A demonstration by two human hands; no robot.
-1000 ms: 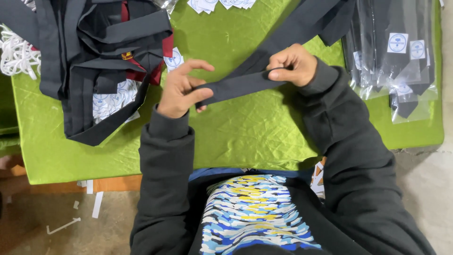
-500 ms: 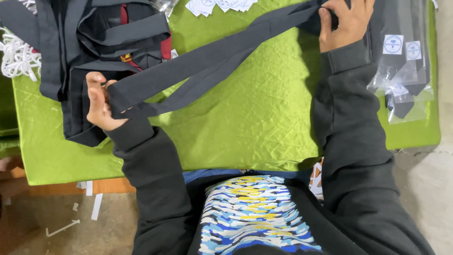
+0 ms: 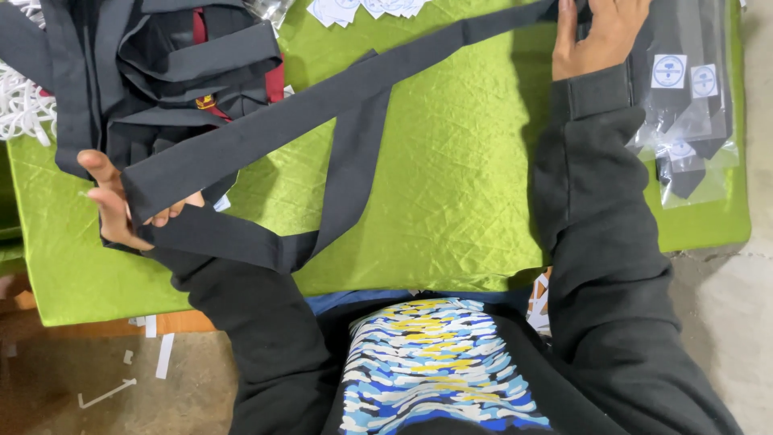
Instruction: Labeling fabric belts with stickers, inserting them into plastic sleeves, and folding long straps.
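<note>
In the head view, the left hand [image 3: 121,201] gripped the wide end of a long black necktie [image 3: 338,93], with the fingers curled around the cloth near the left edge of the green table cover [image 3: 451,201]. The right hand [image 3: 600,32] pinched the narrow end at the top right, fingers closed on it, close to the packed ties in clear bags [image 3: 684,105]. The tie was stretched in a diagonal line over the table, and a second part of it hung loose and folded under the main band. A pile of black ties [image 3: 161,56] lay at the upper left, and white paper tags [image 3: 362,8] were at the top edge.

To do this stretching well, I think both hands should keep an even tension, so the band lies flat and the loose fold does not twist.

Compared with half a second earlier, the arms were spread a little wider, the left hand was lower, and the tie looked more taut.
</note>
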